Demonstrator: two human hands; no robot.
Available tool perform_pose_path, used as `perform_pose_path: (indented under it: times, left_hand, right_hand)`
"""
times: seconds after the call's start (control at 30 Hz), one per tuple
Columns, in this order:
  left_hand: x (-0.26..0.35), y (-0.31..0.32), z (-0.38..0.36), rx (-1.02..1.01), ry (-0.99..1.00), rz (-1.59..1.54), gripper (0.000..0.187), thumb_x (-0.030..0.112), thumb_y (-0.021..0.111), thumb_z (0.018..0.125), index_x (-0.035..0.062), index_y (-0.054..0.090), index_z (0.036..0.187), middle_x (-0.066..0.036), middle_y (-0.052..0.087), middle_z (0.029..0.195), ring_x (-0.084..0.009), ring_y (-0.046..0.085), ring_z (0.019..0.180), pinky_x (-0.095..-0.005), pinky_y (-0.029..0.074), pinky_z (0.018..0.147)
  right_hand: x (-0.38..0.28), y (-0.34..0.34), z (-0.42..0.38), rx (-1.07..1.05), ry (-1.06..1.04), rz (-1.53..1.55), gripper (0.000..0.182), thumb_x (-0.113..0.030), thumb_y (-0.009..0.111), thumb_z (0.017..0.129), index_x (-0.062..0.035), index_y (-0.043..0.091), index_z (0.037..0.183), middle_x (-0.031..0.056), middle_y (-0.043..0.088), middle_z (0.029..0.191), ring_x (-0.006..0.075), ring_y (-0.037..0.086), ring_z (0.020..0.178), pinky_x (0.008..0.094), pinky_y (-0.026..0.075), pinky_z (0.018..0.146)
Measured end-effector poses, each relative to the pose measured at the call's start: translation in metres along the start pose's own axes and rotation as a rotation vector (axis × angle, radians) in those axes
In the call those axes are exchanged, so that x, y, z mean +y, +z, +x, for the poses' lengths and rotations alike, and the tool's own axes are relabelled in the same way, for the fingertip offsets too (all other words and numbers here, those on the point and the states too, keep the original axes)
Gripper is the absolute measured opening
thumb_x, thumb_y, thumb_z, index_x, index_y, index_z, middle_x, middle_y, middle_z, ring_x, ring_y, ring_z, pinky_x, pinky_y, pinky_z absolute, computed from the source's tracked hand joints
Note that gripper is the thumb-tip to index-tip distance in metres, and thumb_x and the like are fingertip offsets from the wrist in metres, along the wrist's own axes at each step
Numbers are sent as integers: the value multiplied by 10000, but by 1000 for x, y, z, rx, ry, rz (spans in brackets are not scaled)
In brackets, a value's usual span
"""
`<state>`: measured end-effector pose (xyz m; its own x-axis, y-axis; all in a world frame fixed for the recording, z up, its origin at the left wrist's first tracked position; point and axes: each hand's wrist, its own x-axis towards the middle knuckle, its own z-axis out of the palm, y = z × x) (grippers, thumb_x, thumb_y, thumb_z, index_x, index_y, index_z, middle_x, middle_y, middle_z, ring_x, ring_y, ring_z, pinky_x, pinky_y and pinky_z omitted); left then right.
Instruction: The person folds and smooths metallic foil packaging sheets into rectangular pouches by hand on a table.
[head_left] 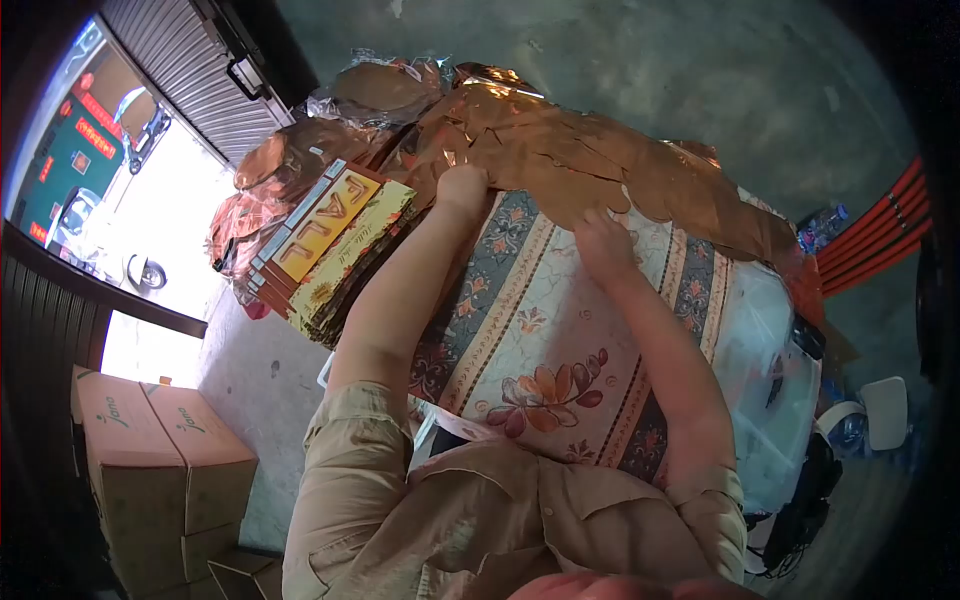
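Copper-brown, shiny sheets (580, 150) with rounded edges lie overlapped across the far side of a table covered with a patterned cloth (560, 330). My left hand (463, 187) is closed at the near left edge of these sheets; its fingertips are hidden, so what it grips cannot be made out. Further right, my right hand (605, 245) has its fingers bent and closed on the near rim of one rounded brown sheet. Beside my left forearm lies a stack of printed cards (335, 250), the top one lettered "FALL".
Clear-wrapped brown bundles (385, 92) sit at the far left of the table. Translucent plastic (765, 350) covers the right end, near red-orange poles (880, 230). Cardboard boxes (165, 440) stand on the floor at left, below an open shutter door (190, 75).
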<state>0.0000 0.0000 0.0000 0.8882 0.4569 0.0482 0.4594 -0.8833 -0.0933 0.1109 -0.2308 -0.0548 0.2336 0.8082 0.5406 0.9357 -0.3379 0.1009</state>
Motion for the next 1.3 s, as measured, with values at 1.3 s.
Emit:
perform_pose_path:
  times: [1.3]
  left_hand:
    - [27, -36, -16, 606, 548, -88, 405, 199, 636, 751, 108, 576, 1141, -59, 561, 1017, -233, 553, 1017, -380, 438, 893]
  right_hand:
    - [-8, -22, 95, -2, 420, 502, 211, -154, 590, 847, -72, 675, 1021, 165, 675, 862, 353, 647, 793, 411, 505, 714]
